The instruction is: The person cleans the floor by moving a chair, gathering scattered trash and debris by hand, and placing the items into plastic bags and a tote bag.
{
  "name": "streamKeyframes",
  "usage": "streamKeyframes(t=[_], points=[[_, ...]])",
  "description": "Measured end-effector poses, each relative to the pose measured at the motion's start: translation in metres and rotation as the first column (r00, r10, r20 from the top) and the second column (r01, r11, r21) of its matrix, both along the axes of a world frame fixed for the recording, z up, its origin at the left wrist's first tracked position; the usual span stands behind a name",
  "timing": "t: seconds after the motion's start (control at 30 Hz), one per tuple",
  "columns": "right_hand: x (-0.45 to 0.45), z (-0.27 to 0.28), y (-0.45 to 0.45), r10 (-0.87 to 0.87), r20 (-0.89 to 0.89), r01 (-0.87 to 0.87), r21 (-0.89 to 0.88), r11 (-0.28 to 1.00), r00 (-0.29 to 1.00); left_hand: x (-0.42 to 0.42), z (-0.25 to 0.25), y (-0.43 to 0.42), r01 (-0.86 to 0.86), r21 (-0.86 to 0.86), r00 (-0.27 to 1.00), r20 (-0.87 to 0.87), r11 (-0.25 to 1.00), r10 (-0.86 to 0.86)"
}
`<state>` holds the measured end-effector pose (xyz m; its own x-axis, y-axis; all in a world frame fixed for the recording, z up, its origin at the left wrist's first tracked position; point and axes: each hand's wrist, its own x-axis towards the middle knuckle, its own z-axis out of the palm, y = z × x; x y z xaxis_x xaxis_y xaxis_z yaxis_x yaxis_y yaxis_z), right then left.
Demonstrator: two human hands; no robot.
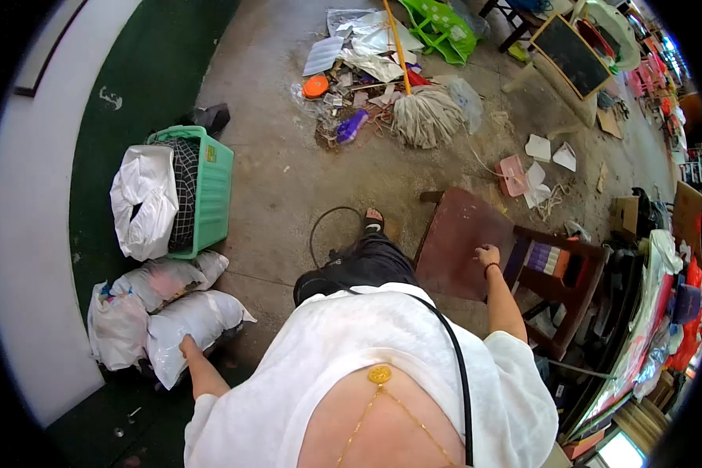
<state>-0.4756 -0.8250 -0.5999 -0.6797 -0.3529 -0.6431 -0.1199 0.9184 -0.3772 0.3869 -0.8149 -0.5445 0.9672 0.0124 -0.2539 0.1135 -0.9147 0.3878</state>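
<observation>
My left hand (186,345) is at a stuffed white plastic bag (183,324) on the left, its fingers closed on the plastic and partly hidden. Two more filled bags, a pale one (118,327) and a greyish one (160,281), lie against it. Out to the right, my right hand (487,257) appears above a dark red wooden chair (456,242), its fingers curled in with nothing visible in them. Whether it touches the seat I cannot tell.
A green basket (214,195) with checked cloth and a white bag stands by the wall. Ahead lie a mop (427,117), a rubbish heap (359,78) and a green bag (444,31). A pink box (512,175) lies beyond the chair; piled goods (655,312) line the right.
</observation>
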Motion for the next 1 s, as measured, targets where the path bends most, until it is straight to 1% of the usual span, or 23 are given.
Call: streamKeyframes(t=[0.03,0.1,0.13,0.17,0.23,0.27,0.37,0.4,0.47,0.5,0.57,0.6,0.63,0.67,0.7,0.77,0.8,0.83,0.87,0.9,0.93,0.97,1.0], points=[[-0.007,-0.013,-0.009,-0.075,0.086,0.077,-0.024,0.997,0.993,-0.004,0.002,-0.018,0.020,-0.021,0.999,-0.036,1.000,-0.021],[-0.032,-0.073,-0.010,-0.034,0.231,0.044,-0.037,0.998,0.972,0.003,-0.008,-0.049,0.033,-0.044,0.997,-0.070,0.998,-0.036],[-0.021,-0.045,-0.035,-0.143,0.318,0.164,-0.039,0.986,0.937,0.018,-0.020,-0.062,0.050,-0.054,0.985,-0.161,0.997,-0.058],[-0.016,-0.037,-0.057,-0.138,0.320,0.158,-0.040,0.987,0.937,0.022,-0.023,-0.073,0.065,-0.066,0.965,-0.250,0.996,-0.080],[-0.016,-0.032,-0.093,-0.107,0.322,0.129,-0.046,0.991,0.941,-0.013,-0.003,-0.115,0.053,-0.081,0.977,-0.204,0.995,-0.068],[-0.024,-0.056,-0.102,-0.028,0.298,0.039,-0.031,0.999,0.954,-0.047,0.019,-0.146,0.047,-0.095,0.986,-0.158,0.994,-0.062],[-0.026,-0.055,-0.156,-0.022,0.330,0.026,-0.007,1.000,0.944,-0.082,0.035,-0.213,0.007,-0.035,0.988,-0.155,0.999,-0.012],[-0.020,-0.049,-0.177,-0.016,0.331,0.021,-0.010,1.000,0.944,-0.037,0.004,-0.215,0.101,-0.039,0.938,-0.330,0.994,-0.108],[-0.002,-0.031,-0.221,-0.014,0.290,0.022,-0.026,0.999,0.957,-0.036,0.005,-0.256,0.026,-0.042,0.971,-0.234,0.999,-0.035],[-0.001,-0.041,-0.238,-0.015,0.284,0.025,-0.034,0.999,0.959,-0.036,0.004,-0.280,0.006,-0.057,0.976,-0.218,0.998,-0.019],[0.004,-0.067,-0.270,0.100,0.122,-0.100,-0.007,0.995,0.987,-0.025,0.000,-0.320,-0.018,-0.069,0.978,-0.206,0.997,0.003],[0.006,-0.083,-0.282,0.098,0.115,-0.097,-0.014,0.995,0.988,-0.019,-0.002,-0.342,-0.025,-0.072,0.977,-0.211,0.997,0.010],[0.008,-0.098,-0.292,0.169,-0.011,-0.169,0.004,0.986,0.986,-0.013,-0.003,-0.362,-0.038,-0.071,0.975,-0.219,0.997,0.022],[0.017,-0.093,-0.313,0.239,-0.135,-0.237,0.032,0.971,0.962,-0.002,-0.006,-0.380,-0.050,-0.067,0.973,-0.229,0.997,0.033],[0.029,-0.088,-0.335,0.221,-0.147,-0.220,0.021,0.975,0.964,0.007,-0.011,-0.406,-0.053,-0.061,0.969,-0.246,0.997,0.037],[0.060,-0.046,-0.392,0.036,-0.049,-0.032,0.082,0.996,0.998,0.023,-0.016,-0.465,-0.020,-0.061,0.958,-0.286,0.998,0.002],[0.064,-0.068,-0.413,-0.324,0.038,0.322,0.048,0.945,0.945,0.031,-0.021,-0.493,0.042,-0.080,0.951,-0.304,0.996,-0.064],[0.075,-0.064,-0.432,-0.339,0.032,0.338,0.035,0.940,0.940,0.039,-0.026,-0.521,0.102,-0.102,0.939,-0.319,0.990,-0.129],[0.091,-0.055,-0.451,-0.104,-0.001,0.103,0.086,0.991,0.995,0.036,-0.021,-0.555,0.074,-0.098,0.927,-0.359,0.992,-0.105],[0.103,-0.049,-0.468,0.139,-0.022,-0.135,0.146,0.980,0.990,0.041,-0.031,-0.592,0.089,-0.109,0.922,-0.368,0.990,-0.124],[0.109,-0.086,-0.466,0.045,0.015,-0.046,0.067,0.997,0.999,0.049,-0.035,-0.621,0.180,-0.136,0.912,-0.348,0.974,-0.217],[0.128,-0.060,-0.489,0.029,0.014,-0.030,0.075,0.997,0.999,0.053,-0.040,-0.651,0.269,-0.161,0.893,-0.327,0.950,-0.309],[0.147,-0.034,-0.517,-0.002,0.119,-0.006,0.068,0.998,0.993,0.049,-0.053,-0.689,0.317,-0.193,0.874,-0.321,0.929,-0.365]])
